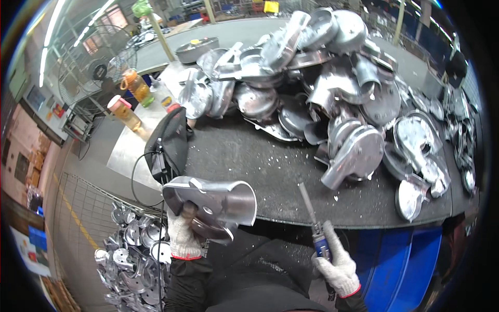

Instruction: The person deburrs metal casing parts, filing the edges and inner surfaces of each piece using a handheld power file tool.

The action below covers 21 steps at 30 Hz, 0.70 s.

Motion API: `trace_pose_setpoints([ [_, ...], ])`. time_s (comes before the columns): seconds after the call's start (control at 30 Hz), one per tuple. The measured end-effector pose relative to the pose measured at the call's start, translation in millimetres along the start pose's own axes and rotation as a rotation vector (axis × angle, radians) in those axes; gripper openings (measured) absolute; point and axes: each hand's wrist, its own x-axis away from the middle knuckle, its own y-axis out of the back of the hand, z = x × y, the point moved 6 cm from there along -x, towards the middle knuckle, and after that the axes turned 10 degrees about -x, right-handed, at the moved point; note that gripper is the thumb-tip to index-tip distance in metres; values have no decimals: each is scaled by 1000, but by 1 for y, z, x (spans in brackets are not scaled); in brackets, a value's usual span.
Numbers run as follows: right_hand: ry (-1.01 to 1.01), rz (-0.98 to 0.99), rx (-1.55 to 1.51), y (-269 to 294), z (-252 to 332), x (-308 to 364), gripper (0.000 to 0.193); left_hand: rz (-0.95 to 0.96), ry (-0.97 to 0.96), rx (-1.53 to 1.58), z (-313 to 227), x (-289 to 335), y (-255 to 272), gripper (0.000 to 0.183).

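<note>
My left hand (pixel 185 239), in a white knitted glove with a red cuff, grips a silvery metal casting (pixel 236 200). The casting has a round dished body and a wide curved spout, and is held off the table's near edge. Its lower part and the glove's fingertips are partly hidden. My right hand (pixel 339 265), gloved alike, is closed round a file tool (pixel 320 244) with a blue body. The tool's narrow flat blade (pixel 306 203) points up and away over the table edge, apart from the casting.
Similar castings (pixel 358 151) are heaped on the dark tabletop (pixel 234 156). A black bag (pixel 169 143) with a cable and two drink bottles (pixel 138 88) stand at the left. Below left, a wire cage (pixel 93 203) holds more castings; blue bins (pixel 400 265) are below right.
</note>
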Motion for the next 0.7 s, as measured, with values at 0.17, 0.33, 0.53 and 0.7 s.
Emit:
trace_pose_setpoints([
  [0.17, -253, 6, 370, -9, -3, -7, 85, -37, 84, 87, -3, 8, -11, 66],
  [0.33, -88, 22, 494, -23, -17, -11, 85, -86, 191, 57, 10, 0, 9, 54],
  [0.53, -28, -146, 725, -45, -43, -4, 86, -104, 31, -268, 15, -19, 41, 66],
  [0.7, -131, -179, 873, -59, -40, -2, 86, -33, -635, -900, 0, 5, 45, 38],
])
